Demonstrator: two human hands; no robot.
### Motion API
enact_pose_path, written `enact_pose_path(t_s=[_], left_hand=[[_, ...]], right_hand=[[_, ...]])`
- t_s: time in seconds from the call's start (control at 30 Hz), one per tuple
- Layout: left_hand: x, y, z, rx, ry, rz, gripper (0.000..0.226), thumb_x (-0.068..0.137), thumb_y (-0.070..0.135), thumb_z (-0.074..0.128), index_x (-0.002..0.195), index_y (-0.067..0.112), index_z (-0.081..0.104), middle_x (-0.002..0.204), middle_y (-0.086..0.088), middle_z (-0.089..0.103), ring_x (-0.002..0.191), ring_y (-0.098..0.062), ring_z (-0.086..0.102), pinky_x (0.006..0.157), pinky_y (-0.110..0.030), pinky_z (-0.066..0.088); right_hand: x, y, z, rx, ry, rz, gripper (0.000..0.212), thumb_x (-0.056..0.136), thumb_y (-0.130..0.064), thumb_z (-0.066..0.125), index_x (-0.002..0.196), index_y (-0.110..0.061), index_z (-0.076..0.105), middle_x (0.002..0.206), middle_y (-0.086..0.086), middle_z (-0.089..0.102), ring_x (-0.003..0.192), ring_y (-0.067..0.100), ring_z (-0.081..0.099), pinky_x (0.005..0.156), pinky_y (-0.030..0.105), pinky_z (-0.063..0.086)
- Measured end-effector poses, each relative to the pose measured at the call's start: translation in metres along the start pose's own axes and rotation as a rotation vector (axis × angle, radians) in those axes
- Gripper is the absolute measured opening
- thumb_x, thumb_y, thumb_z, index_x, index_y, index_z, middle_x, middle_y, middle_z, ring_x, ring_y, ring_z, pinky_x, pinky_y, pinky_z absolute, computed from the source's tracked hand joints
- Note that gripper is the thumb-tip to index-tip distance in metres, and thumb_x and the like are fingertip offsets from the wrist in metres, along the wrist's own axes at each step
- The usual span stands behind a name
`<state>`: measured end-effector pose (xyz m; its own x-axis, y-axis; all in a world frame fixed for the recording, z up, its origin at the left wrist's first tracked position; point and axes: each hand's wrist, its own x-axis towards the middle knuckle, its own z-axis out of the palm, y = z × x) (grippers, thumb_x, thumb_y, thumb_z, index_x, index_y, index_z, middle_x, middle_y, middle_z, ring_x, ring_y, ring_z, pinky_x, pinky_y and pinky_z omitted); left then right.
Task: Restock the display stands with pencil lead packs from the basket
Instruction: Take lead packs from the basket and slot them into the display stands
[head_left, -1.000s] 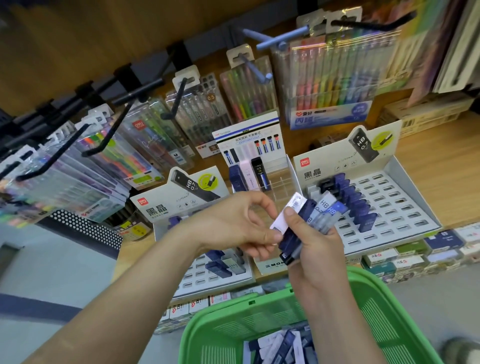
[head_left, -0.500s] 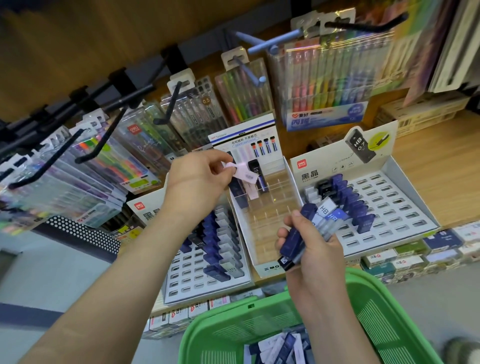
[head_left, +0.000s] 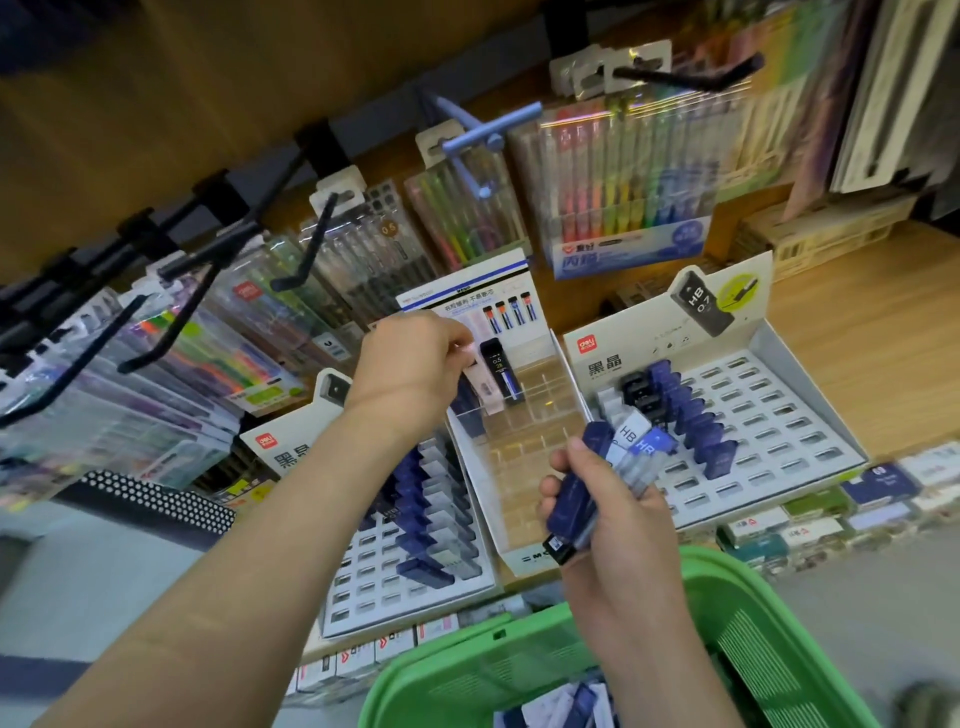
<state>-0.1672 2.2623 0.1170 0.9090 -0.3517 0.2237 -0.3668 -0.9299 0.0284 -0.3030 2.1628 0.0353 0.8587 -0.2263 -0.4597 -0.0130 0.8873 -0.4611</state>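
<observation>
My left hand (head_left: 410, 369) reaches over the back left corner of the clear middle display stand (head_left: 524, 457) and pinches a pale pink lead pack (head_left: 485, 389) standing there, next to a black pack (head_left: 501, 371). My right hand (head_left: 602, 499) grips a fan of several dark blue and white lead packs (head_left: 608, 462) just above the stand's front right. Below it, the green basket (head_left: 524, 660) holds more packs (head_left: 561, 712). White slotted stands lie on the left (head_left: 415, 519) and right (head_left: 748, 415), each partly filled with blue and grey packs.
Pen sets hang on black and blue pegs (head_left: 478, 140) above and to the left of the stands. A wooden shelf (head_left: 857, 353) carries the stands. Small eraser boxes (head_left: 810, 519) line its front edge. Grey floor lies at the lower left.
My left hand took the pale pink pack from the bundle in my right hand, carried it up and back, and now sets it into the back left of the middle stand.
</observation>
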Motion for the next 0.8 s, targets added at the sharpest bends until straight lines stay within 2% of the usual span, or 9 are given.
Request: enact_pose_path(t_s=[0.2, 0.37, 0.47, 0.6, 0.7, 0.77, 0.8], left_hand=[[-0.003, -0.001, 0.009, 0.037, -0.089, -0.005, 0.017, 0.09, 0.026, 0.063, 0.103, 0.019, 0.072, 0.105, -0.001, 0.064, 0.101, -0.022, 0.057, 0.088, -0.033, 0.045], [0.0, 0.003, 0.02, 0.044, -0.013, -0.066, 0.02, 0.09, 0.027, 0.062, 0.108, 0.021, 0.068, 0.107, -0.002, 0.064, 0.102, -0.025, 0.056, 0.085, -0.034, 0.046], [0.001, 0.005, 0.024, 0.053, 0.034, -0.074, 0.023, 0.087, 0.026, 0.062, 0.109, 0.023, 0.065, 0.107, -0.002, 0.064, 0.105, -0.025, 0.054, 0.082, -0.035, 0.045], [-0.007, 0.002, 0.019, -0.011, 0.082, -0.059, 0.019, 0.087, 0.025, 0.064, 0.106, 0.023, 0.067, 0.105, 0.001, 0.063, 0.105, -0.02, 0.052, 0.084, -0.029, 0.041], [-0.023, 0.005, 0.008, -0.226, 0.04, -0.076, 0.008, 0.088, 0.025, 0.065, 0.092, 0.028, 0.07, 0.09, 0.011, 0.065, 0.084, -0.008, 0.058, 0.073, -0.019, 0.044], [-0.036, 0.013, 0.0, -0.566, -0.119, -0.118, 0.01, 0.088, 0.022, 0.067, 0.087, 0.03, 0.072, 0.081, 0.016, 0.069, 0.075, -0.002, 0.062, 0.066, -0.014, 0.048], [-0.042, 0.017, -0.004, -0.726, -0.232, -0.136, 0.01, 0.089, 0.021, 0.067, 0.091, 0.028, 0.073, 0.079, 0.016, 0.07, 0.073, -0.001, 0.063, 0.063, -0.014, 0.049]], right_hand=[[0.0, 0.0, 0.002, 0.004, 0.021, 0.032, 0.023, 0.082, -0.01, 0.072, 0.102, -0.005, 0.062, 0.063, 0.003, 0.059, 0.053, 0.012, 0.059, 0.045, 0.022, 0.048], [0.0, 0.004, 0.001, -0.036, -0.008, 0.037, 0.03, 0.086, -0.011, 0.07, 0.113, -0.002, 0.06, 0.074, 0.006, 0.066, 0.064, 0.02, 0.069, 0.047, 0.023, 0.05], [0.0, 0.004, -0.001, -0.071, -0.039, 0.02, 0.03, 0.087, -0.011, 0.069, 0.115, -0.008, 0.059, 0.076, 0.007, 0.069, 0.064, 0.021, 0.069, 0.047, 0.023, 0.049], [0.0, 0.0, 0.0, -0.106, -0.11, 0.047, 0.031, 0.074, -0.021, 0.075, 0.103, -0.013, 0.066, 0.077, 0.006, 0.068, 0.06, 0.017, 0.065, 0.046, 0.022, 0.048], [-0.001, -0.002, 0.0, -0.106, -0.172, 0.091, 0.025, 0.071, -0.023, 0.077, 0.094, -0.016, 0.07, 0.073, 0.003, 0.064, 0.059, 0.018, 0.063, 0.045, 0.021, 0.048], [-0.002, -0.003, 0.0, -0.117, -0.213, 0.127, 0.028, 0.075, -0.023, 0.075, 0.099, -0.011, 0.068, 0.076, 0.006, 0.064, 0.059, 0.019, 0.063, 0.045, 0.021, 0.048], [-0.003, -0.004, -0.001, -0.125, -0.233, 0.144, 0.032, 0.077, -0.024, 0.074, 0.103, -0.008, 0.067, 0.077, 0.008, 0.064, 0.058, 0.019, 0.062, 0.045, 0.021, 0.048]])
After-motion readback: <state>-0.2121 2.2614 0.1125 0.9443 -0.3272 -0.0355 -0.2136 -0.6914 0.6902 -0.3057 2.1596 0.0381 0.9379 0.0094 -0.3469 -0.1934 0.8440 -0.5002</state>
